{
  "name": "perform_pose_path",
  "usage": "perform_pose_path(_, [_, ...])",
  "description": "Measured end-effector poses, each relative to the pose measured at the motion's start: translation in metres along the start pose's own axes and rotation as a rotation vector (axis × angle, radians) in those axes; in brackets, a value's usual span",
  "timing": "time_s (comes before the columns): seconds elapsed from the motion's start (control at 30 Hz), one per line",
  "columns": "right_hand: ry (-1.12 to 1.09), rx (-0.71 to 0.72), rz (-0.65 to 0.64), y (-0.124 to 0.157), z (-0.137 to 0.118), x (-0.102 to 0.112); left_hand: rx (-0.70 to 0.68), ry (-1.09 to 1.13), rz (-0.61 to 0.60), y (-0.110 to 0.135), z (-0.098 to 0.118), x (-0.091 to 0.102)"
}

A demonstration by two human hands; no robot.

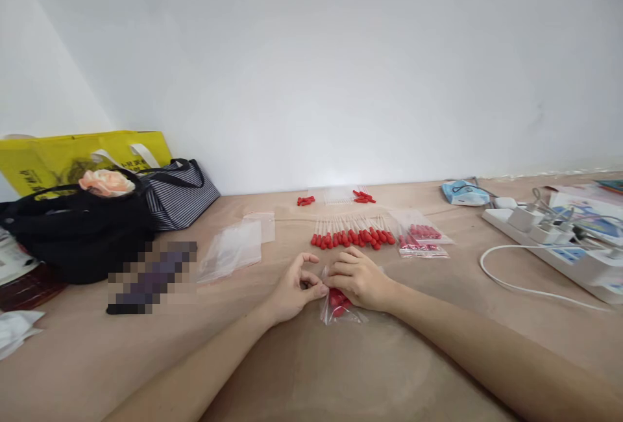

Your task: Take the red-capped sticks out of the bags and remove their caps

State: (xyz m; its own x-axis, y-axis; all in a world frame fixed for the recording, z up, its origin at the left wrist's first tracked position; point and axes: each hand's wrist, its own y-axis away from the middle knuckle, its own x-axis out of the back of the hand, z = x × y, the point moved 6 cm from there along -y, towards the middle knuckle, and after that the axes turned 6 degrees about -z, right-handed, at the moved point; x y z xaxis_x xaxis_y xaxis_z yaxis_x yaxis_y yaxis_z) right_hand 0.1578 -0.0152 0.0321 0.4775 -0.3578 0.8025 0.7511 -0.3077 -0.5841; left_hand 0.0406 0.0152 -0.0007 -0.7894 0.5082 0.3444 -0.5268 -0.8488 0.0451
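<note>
My left hand (294, 284) and my right hand (359, 277) meet at the top edge of a small clear zip bag (339, 306) lying on the table. The bag holds red-capped pieces. Both hands pinch the bag's top, fingers curled. Just beyond them lies a row of several red-tipped droppers (351, 235), side by side. Two filled bags (421, 240) lie to the right of the row. More loose red caps (306, 200) and further red caps (363, 197) sit near the wall.
Empty clear bags (237, 246) lie left of centre. A black bag (78, 227), a striped bag (179, 195) and a yellow bag (73, 156) stand at the left. A white power strip (559, 240) with cable and a face mask (463, 193) are at the right.
</note>
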Motion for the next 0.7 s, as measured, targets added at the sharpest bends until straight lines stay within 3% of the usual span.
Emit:
perform_pose_path(0.1, [0.024, 0.02, 0.05, 0.002, -0.001, 0.002, -0.173, -0.304, -0.007, 0.007, 0.012, 0.005])
perform_pose_path(0.23, [0.071, 0.027, 0.068, 0.004, -0.003, 0.003, -0.684, -0.798, 0.06, 0.024, 0.037, 0.002])
perform_pose_path(0.33, [0.118, 0.043, 0.07, 0.004, -0.005, 0.004, -0.936, -1.018, 0.179, 0.03, 0.045, -0.005])
perform_pose_path(0.47, [0.165, 0.052, 0.059, 0.005, -0.007, 0.002, -1.122, -1.161, 0.254, 0.03, 0.049, -0.017])
perform_pose_path(0.7, [0.199, 0.062, 0.021, 0.004, -0.008, 0.001, -1.212, -1.353, 0.139, 0.031, 0.047, -0.024])
